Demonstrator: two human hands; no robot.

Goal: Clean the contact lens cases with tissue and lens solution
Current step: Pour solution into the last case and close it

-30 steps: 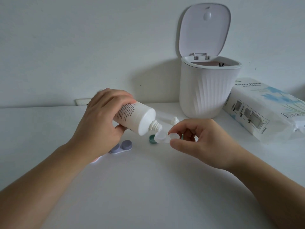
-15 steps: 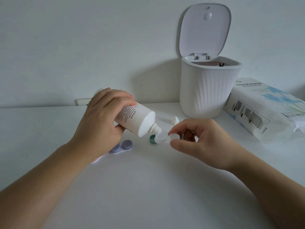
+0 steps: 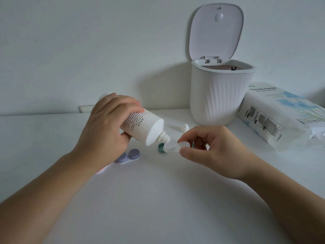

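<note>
White table (image 3: pixel 158 208); at the back a ribbed white bin (image 3: pixel 218 99), lid up, with a tissue paper pack (image 3: pixel 281 118) lying just right of it. Left hand (image 3: pixel 105 127) reaches in from lower left, fingers and thumb curled round the white solution bottle (image 3: pixel 144 127), tipped so its nozzle points down-right and sits right over the open well of the clear lens case (image 3: pixel 171 146). Right hand (image 3: pixel 214 148) pinches that case by its right end between thumb and forefinger above the table; green cap (image 3: pixel 161 147) just behind it, small white bottle cap (image 3: pixel 185 128) farther back, lilac lens case (image 3: pixel 128 155) on the table under the left hand.
</note>
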